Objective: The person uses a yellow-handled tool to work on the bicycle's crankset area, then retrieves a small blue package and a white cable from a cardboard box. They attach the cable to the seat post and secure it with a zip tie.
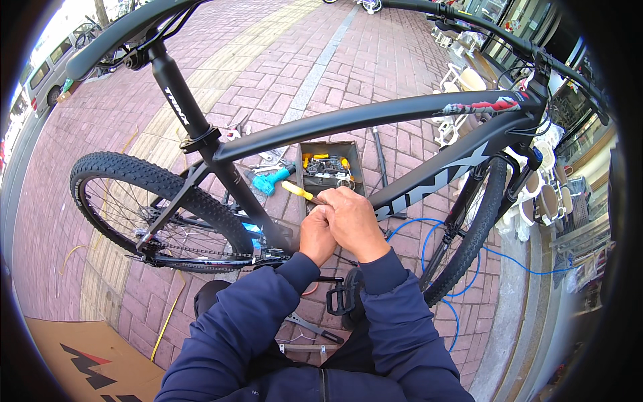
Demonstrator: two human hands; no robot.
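My left hand (pixel 317 234) and my right hand (pixel 357 223) are closed and pressed together, fingers curled inward, in front of the black bicycle frame (pixel 315 130). Whatever is between their fingers is hidden. A screwdriver with a yellow handle (pixel 296 189) points up and left from the fingertips. Its shaft runs in behind them, and whether a hand grips it I cannot tell. Below and left of the hands are the crank and chain (pixel 201 250). A black pedal (pixel 339 299) sits below them, next to a dark shoe.
An open toolbox (pixel 362 179) of small parts stands beyond the hands, with a teal power tool (pixel 269 179) beside it. A blue hose (pixel 425 231) winds under the front wheel (pixel 472 234). The knobby rear wheel (pixel 100 164) is at left, a cardboard box (pixel 94 355) lower left.
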